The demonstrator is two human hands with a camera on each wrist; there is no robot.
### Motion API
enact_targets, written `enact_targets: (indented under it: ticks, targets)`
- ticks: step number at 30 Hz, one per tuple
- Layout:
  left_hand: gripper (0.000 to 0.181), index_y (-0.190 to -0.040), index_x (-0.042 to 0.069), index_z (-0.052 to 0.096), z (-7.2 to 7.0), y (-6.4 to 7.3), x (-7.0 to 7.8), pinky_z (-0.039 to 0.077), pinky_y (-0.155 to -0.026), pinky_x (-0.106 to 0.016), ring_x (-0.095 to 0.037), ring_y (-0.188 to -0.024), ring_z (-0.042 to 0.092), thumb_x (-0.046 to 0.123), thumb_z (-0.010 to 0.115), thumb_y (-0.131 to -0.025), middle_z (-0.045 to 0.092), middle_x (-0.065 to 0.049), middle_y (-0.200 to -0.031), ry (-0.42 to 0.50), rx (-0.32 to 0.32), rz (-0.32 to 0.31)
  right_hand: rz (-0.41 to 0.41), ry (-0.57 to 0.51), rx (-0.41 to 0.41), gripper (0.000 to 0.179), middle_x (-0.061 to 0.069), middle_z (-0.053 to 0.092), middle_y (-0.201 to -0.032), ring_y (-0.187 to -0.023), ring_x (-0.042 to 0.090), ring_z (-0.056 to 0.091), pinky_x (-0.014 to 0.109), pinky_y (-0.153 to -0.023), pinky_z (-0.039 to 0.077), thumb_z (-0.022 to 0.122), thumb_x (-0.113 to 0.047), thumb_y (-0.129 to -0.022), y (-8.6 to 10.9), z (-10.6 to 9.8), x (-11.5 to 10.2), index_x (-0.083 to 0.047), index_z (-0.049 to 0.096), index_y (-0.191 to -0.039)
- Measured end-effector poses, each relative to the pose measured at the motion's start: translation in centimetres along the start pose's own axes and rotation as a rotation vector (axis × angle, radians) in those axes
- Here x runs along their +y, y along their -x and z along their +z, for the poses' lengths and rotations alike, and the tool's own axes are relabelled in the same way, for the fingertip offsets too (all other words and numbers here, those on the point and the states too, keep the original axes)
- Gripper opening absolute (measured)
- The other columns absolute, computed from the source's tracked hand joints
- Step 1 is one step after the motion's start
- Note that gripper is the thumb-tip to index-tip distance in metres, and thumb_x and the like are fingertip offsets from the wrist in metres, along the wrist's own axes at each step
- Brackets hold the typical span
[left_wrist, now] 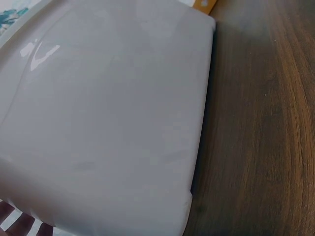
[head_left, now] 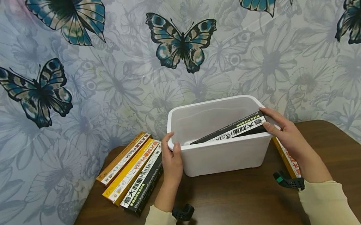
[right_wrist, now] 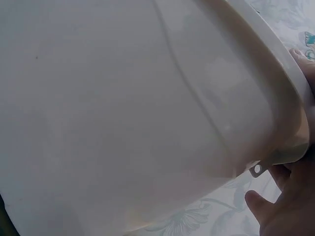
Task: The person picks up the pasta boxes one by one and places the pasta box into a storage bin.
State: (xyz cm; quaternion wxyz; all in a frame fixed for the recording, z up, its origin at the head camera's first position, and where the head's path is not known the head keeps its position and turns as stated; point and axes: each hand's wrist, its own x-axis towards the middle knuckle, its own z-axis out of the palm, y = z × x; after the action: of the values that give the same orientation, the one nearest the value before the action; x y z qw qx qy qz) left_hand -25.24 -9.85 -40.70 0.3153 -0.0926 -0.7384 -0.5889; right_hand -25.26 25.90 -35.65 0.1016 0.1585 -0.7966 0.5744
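A white plastic storage bin stands at the middle of the table. Inside it a black pasta box lies slanted, its right end up by the bin's right rim. My left hand grips the bin's front left corner, thumb toward the front; only fingertips show in the left wrist view. At the opposite side my right hand holds the right rim, with its fingers close to the raised end of the box. In the right wrist view, fingers appear at the outside of the bin's rim. The lower end of the black box is hidden by the front wall.
Left of the bin lie an orange-brown pasta box, a yellow pasta box and another black pasta box, side by side. One more orange box is partly covered by my right arm. A butterfly-patterned wall rises behind the brown table.
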Motion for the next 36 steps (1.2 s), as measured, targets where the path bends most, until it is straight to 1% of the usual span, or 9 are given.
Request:
enact_targets:
  ticks: [1,2,8,11,20,25,30,34,36]
  targets:
    - [0.042,-0.137,0.016,0.050,0.0,0.0,0.0,0.039,-0.103,-0.047,-0.033,-0.122,0.051,0.030,0.048,-0.097,0.052,-0.013,-0.140,0.001,0.001,-0.002,0.004,-0.004,-0.002,0.056,0.005,0.014,-0.169,-0.155,0.034,0.005,0.070,-0.117,0.007,0.050,-0.021,-0.105,0.0,0.0,0.0,-0.027,0.031,-0.158]
    - [0.042,-0.137,0.016,0.049,0.0,0.1,0.0,0.039,-0.103,-0.047,-0.031,-0.122,0.051,0.031,0.048,-0.097,0.051,-0.013,-0.140,0.001,0.000,-0.005,0.005,-0.002,-0.003,0.057,0.007,0.013,-0.169,-0.155,0.035,0.005,0.071,-0.116,0.006,0.050,-0.021,-0.105,0.0,-0.1,0.0,-0.026,0.031,-0.158]
    - [0.043,-0.138,0.017,0.048,0.0,0.1,0.1,0.039,-0.102,-0.047,-0.032,-0.122,0.051,0.032,0.047,-0.097,0.050,-0.013,-0.141,0.013,-0.009,-0.017,0.012,0.025,-0.001,0.054,0.014,0.011,-0.169,-0.156,0.036,0.000,0.075,-0.114,0.001,0.052,-0.024,-0.103,0.1,-0.1,-0.3,-0.018,0.038,-0.155]
    - [0.044,-0.138,0.016,0.048,0.0,0.1,0.0,0.039,-0.102,-0.046,-0.030,-0.121,0.050,0.032,0.047,-0.097,0.050,-0.013,-0.141,0.015,-0.010,-0.010,0.026,0.033,-0.002,0.052,0.012,0.009,-0.169,-0.156,0.034,-0.004,0.077,-0.112,-0.001,0.052,-0.028,-0.103,0.1,0.0,-0.4,-0.016,0.041,-0.153]
    - [0.043,-0.138,0.017,0.047,-0.1,0.1,0.1,0.038,-0.103,-0.047,-0.028,-0.122,0.049,0.032,0.047,-0.097,0.050,-0.012,-0.142,0.018,-0.017,-0.006,0.011,0.034,0.002,0.054,0.012,0.008,-0.169,-0.155,0.037,-0.002,0.076,-0.113,0.002,0.051,-0.026,-0.104,0.3,0.1,-0.1,-0.018,0.036,-0.156]
    - [0.043,-0.138,0.017,0.048,-0.2,0.1,0.2,0.039,-0.103,-0.048,-0.027,-0.122,0.050,0.031,0.047,-0.097,0.050,-0.012,-0.142,0.004,-0.015,-0.001,0.014,0.072,0.017,0.058,0.014,0.014,-0.168,-0.153,0.042,0.010,0.074,-0.114,0.011,0.049,-0.026,-0.105,0.3,0.1,0.0,-0.019,0.029,-0.159]
    - [0.042,-0.138,0.017,0.049,-0.3,0.0,0.1,0.039,-0.102,-0.048,-0.032,-0.122,0.051,0.031,0.048,-0.098,0.051,-0.013,-0.141,0.002,-0.017,0.003,0.070,0.164,0.023,0.067,0.016,0.014,-0.167,-0.144,0.051,0.024,0.077,-0.106,0.025,0.050,-0.033,-0.104,0.5,-0.2,-0.2,-0.028,0.017,-0.161]
    - [0.042,-0.138,0.016,0.049,-0.2,0.0,0.0,0.039,-0.102,-0.047,-0.039,-0.122,0.050,0.030,0.048,-0.098,0.051,-0.013,-0.141,0.008,-0.019,0.003,0.085,0.232,0.007,0.076,0.017,0.007,-0.168,-0.140,0.055,0.025,0.082,-0.099,0.025,0.054,-0.034,-0.101,0.9,-0.9,-0.5,-0.035,0.007,-0.161]
    - [0.042,-0.138,0.017,0.049,-0.2,0.0,0.0,0.039,-0.102,-0.046,-0.039,-0.122,0.050,0.030,0.048,-0.098,0.051,-0.013,-0.141,0.009,-0.022,0.003,0.089,0.251,-0.005,0.080,0.015,0.001,-0.169,-0.143,0.058,0.019,0.084,-0.098,0.022,0.055,-0.035,-0.100,1.1,-1.3,-0.5,-0.037,0.003,-0.161]
